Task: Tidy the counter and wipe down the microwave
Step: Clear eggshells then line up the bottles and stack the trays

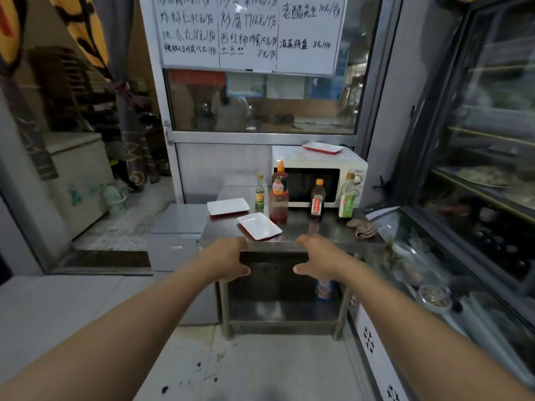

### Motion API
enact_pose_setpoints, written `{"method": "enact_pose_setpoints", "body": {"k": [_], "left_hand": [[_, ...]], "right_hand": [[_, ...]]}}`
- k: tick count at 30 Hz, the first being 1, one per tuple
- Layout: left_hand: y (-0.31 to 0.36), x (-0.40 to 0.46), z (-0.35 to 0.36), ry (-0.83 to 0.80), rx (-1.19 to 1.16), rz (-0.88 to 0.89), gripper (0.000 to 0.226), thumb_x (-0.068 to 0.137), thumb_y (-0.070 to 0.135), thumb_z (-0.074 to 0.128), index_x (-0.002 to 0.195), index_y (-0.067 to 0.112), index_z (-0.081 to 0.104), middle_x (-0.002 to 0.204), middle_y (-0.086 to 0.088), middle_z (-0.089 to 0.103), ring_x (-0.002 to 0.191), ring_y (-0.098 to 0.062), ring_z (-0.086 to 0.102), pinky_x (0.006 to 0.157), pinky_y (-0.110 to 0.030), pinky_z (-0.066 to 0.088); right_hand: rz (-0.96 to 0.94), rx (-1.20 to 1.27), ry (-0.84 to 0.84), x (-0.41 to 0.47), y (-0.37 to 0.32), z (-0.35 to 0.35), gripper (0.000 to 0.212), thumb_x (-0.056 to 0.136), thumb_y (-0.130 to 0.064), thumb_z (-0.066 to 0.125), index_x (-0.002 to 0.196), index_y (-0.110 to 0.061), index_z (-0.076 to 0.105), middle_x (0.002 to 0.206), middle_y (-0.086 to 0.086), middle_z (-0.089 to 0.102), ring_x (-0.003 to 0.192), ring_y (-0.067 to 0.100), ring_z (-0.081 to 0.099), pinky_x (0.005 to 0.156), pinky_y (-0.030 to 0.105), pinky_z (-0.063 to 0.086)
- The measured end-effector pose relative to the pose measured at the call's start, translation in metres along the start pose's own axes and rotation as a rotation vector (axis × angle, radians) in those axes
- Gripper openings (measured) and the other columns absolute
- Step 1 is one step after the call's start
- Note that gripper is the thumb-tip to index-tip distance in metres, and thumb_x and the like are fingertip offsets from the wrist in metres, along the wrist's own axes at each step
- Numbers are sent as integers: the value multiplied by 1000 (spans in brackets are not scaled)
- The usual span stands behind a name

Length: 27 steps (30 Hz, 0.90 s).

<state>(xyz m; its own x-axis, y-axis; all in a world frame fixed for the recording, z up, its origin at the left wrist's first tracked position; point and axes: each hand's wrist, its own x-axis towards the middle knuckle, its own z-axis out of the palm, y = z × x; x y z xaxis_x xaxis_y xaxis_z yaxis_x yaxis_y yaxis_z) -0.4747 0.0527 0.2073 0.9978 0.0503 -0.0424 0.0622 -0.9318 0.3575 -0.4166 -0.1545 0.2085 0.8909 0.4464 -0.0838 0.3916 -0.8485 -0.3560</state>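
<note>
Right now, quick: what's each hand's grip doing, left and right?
Left hand: open, fingers relaxed, holding nothing, in front of the steel counter edge.
Right hand: open, fingers spread, holding nothing.

Whiteboard (249, 33) getting cut off by top edge. Bottle labels too small to read. Big red sauce bottle (279, 192) blocking microwave (318, 175) door's left part. Stuff behind fridge glass (489, 157) blurring out, can't ID.

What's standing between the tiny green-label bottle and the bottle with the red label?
In the head view, the tall red sauce bottle stands between the small green-label bottle and the red-label dark bottle.
</note>
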Motion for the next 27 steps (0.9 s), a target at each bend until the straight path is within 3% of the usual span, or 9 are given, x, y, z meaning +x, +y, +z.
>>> {"method": "enact_pose_setpoints", "body": {"k": [4, 10, 13, 18, 23, 27], "left_hand": [[-4, 69, -5, 7, -4, -66, 54, 81, 28, 69, 130, 22, 47, 128, -4, 56, 113, -22, 55, 92, -33, 48], [-13, 149, 0, 14, -11, -86, 52, 80, 29, 69, 127, 22, 48, 126, -3, 56, 112, -20, 54, 84, -26, 41], [-23, 186, 3, 8, -4, -86, 52, 81, 30, 69, 127, 21, 47, 126, -3, 56, 112, -19, 54, 89, -27, 43], [-45, 251, 5, -5, 27, -46, 58, 78, 33, 70, 129, 22, 46, 128, -2, 56, 115, -20, 53, 96, -34, 46], [-67, 320, 1, -29, -6, 22, 56, 78, 35, 71, 127, 23, 47, 125, -1, 57, 106, -20, 56, 86, -29, 46], [-80, 370, -3, -63, 0, 65, 60, 80, 39, 69, 131, 22, 43, 128, -4, 57, 110, -22, 57, 92, -34, 49]], "right_hand": [[-18, -2, -18, 72, 19, -15, 68, 83, -32, 66, 142, -20, 33, 142, 6, 36, 127, 24, 41, 96, 31, 38], [-28, 5, -12, 152, 37, -31, 56, 83, -28, 68, 132, -17, 43, 131, 5, 46, 111, 20, 51, 78, 22, 37], [-22, 10, -21, 183, 44, -31, 57, 84, -28, 67, 133, -17, 42, 134, 5, 44, 115, 20, 49, 81, 22, 38], [25, 29, -1, 234, 52, -30, 65, 83, -27, 68, 139, -16, 36, 141, 6, 39, 125, 23, 43, 99, 31, 40], [98, 31, 37, 287, 62, -33, 66, 83, -29, 68, 139, -16, 37, 141, 9, 40, 124, 26, 45, 100, 36, 42], [183, 98, 77, 324, 66, -31, 71, 82, -31, 69, 142, -15, 33, 143, 9, 39, 127, 26, 44, 103, 36, 41]]}}
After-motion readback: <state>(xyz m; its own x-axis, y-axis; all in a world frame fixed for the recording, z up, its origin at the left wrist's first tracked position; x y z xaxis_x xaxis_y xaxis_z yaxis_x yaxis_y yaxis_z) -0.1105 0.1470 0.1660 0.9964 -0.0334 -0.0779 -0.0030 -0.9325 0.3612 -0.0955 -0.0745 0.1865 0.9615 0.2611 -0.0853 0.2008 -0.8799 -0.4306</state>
